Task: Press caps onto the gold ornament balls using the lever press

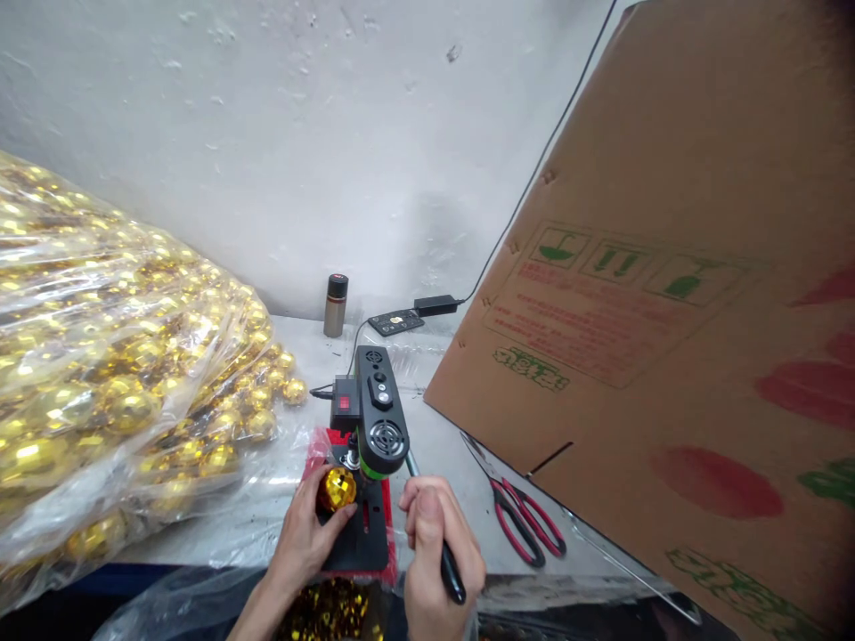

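A small black press machine (380,409) with a red switch stands on the table over a black and red base. My left hand (308,525) holds a shiny gold faceted ball (340,488) between thumb and fingers, just left of the machine's head and above the base plate. My right hand (437,543) is wrapped round the black-tipped lever handle (452,574), which reaches up to the machine's right side. Below the base, gold pieces (334,610) lie near the table's front edge, partly in clear plastic.
A large clear bag of gold balls (120,356) fills the left side. At the right a big cardboard box (634,312) leans over the table, with red-handled scissors (527,521) beside it. A bottle (336,305) and a black adapter (435,305) stand behind.
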Tool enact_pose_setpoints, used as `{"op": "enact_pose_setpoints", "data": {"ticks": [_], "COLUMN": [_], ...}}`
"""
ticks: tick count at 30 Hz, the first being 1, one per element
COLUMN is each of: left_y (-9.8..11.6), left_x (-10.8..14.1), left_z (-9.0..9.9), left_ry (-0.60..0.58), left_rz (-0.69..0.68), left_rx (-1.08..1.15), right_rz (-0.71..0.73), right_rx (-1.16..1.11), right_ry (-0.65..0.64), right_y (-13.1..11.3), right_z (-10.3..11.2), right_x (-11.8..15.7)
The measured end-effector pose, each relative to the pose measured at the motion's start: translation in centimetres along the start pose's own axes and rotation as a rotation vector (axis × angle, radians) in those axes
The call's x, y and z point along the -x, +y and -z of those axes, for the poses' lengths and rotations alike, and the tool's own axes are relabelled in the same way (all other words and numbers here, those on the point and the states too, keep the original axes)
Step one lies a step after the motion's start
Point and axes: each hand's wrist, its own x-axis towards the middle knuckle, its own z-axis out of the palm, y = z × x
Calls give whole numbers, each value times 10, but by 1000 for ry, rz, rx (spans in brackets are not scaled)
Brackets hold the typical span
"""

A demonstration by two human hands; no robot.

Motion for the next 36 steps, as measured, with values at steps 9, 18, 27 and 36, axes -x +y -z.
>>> {"op": "enact_pose_setpoints", "data": {"ticks": [9,18,27,36], "left_y": [2,8,-1,3], "left_x": [3,9,12,9], "left_z": [15,0,0,-15], "left_ry": [-115,-95,-101,3], "left_rz": [51,-251,-332,-214], "left_rx": [40,-155,-226,-165], "right_rz": [-82,-138,-118,-84], "right_rx": [-13,3,0,-11], "right_ry": [-8,-51,-45,-5], "right_y": [-8,-12,-7,-6], "right_z": [0,4,4,4], "right_x": [-6,-14,-6,-4]}}
